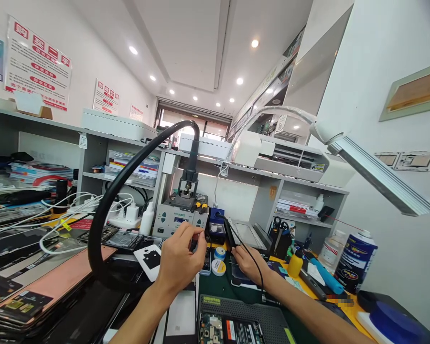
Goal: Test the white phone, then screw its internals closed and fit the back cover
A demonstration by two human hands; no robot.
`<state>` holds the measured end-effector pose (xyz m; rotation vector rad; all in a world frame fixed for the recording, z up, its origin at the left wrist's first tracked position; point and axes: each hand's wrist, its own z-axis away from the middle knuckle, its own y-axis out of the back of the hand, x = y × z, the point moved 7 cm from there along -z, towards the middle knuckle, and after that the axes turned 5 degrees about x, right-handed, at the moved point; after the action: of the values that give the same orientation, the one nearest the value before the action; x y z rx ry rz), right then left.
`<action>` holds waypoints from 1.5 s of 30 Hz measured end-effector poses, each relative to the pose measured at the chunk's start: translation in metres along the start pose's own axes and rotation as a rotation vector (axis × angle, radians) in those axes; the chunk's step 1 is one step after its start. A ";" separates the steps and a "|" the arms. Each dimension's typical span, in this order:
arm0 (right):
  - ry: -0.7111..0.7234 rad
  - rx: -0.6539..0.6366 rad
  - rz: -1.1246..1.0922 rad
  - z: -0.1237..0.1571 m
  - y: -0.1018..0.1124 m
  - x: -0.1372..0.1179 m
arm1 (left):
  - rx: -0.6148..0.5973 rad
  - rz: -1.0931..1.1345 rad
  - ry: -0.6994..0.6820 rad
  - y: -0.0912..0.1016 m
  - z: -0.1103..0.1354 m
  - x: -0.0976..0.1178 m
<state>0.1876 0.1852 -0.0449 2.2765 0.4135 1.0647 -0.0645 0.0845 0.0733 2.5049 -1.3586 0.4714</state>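
Left hand (182, 253) hung raised in front of the grey bench station (179, 222), thumb and fingertips drawn close together; whether anything sat between them could not be told. Right hand (249, 262) reached forward on the bench's far side, fingers bent down beside a flat, dark-edged panel (246, 233); its grip was partly hidden, so contact was uncertain.

Black cable (260, 273) crossed in front of the right wrist. Chief hazard, in the observer's judgement: a quick pull back of that arm could hook the cable and drag whatever hung on it.

Blue tin (220, 253) and yellow-and-white tin (218, 267) stood between the hands, near both; a sideways sweep might tip either.

Opened phone (225, 330) lay on a dark perforated pad (267, 310), below and between the forearms, board and battery bare. Anything dropped from above could strike it.

Thick black hose (102, 215) looped down near the left forearm; an elbow swung outward might catch it. Crowded ground left little margin.
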 end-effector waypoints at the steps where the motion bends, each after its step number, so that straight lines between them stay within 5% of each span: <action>1: -0.006 0.000 -0.014 0.000 0.001 0.000 | -0.002 -0.003 0.004 0.000 0.000 -0.001; 10: -0.295 0.020 -0.204 -0.009 0.032 0.023 | -0.064 -0.124 0.130 0.006 -0.009 -0.016; 16: -0.762 0.131 -0.317 0.012 0.094 0.064 | -0.339 -0.332 0.328 0.013 -0.013 -0.049; 21: -0.989 0.212 -0.462 0.032 0.134 0.048 | -0.555 -0.475 0.389 0.019 -0.002 -0.064; 31: -1.134 0.334 -0.663 0.049 0.139 0.030 | -0.785 -0.573 0.484 0.009 0.025 -0.051; 40: -1.095 0.366 -0.797 0.049 0.153 0.019 | -0.760 -0.223 0.780 0.008 0.045 -0.053; 45: -1.086 0.374 -0.897 0.048 0.160 0.015 | -0.614 -0.053 0.928 0.025 0.034 -0.041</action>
<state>0.2395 0.0499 0.0389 2.1680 1.0258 -0.7181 -0.1009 0.0899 0.0278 1.4893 -0.8599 0.8862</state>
